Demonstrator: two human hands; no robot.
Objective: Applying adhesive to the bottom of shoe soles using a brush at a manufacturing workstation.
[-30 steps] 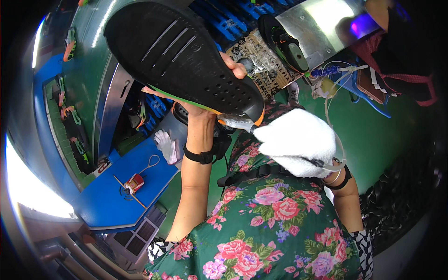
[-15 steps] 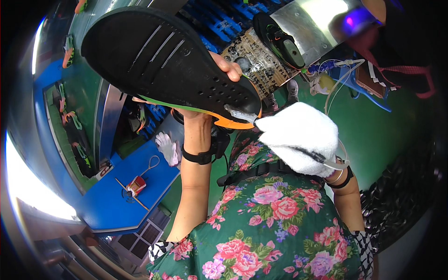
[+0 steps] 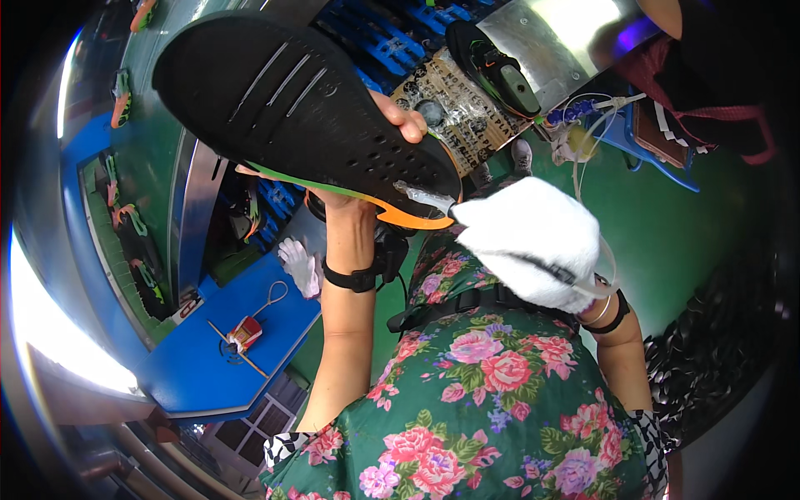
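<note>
A black shoe sole (image 3: 275, 108) with a green and orange edge is held up in my left hand (image 3: 400, 121). The fingers wrap over its far edge, and the palm sits beneath it. Rows of small holes and three pale strips mark the surface facing me. My right hand (image 3: 533, 242), covered by a white cloth or mitt, is closed around a brush (image 3: 429, 197). Its pale wet-looking tip lies on the sole's narrow end. A clear tube (image 3: 612, 258) runs to the covered hand. The right fingers themselves are hidden.
Beyond the sole, a black shoe (image 3: 496, 71) lies by a tape-covered board (image 3: 442, 100). On the left, a blue table (image 3: 192, 358) carries a red spool-like object (image 3: 244, 333) and a pale glove (image 3: 298, 265). Shoe parts (image 3: 122, 98) sit on the line at far left.
The sole and my covered right hand have shifted slightly left together. The brush tip stays on the sole's narrow end, and both grips are unchanged.
</note>
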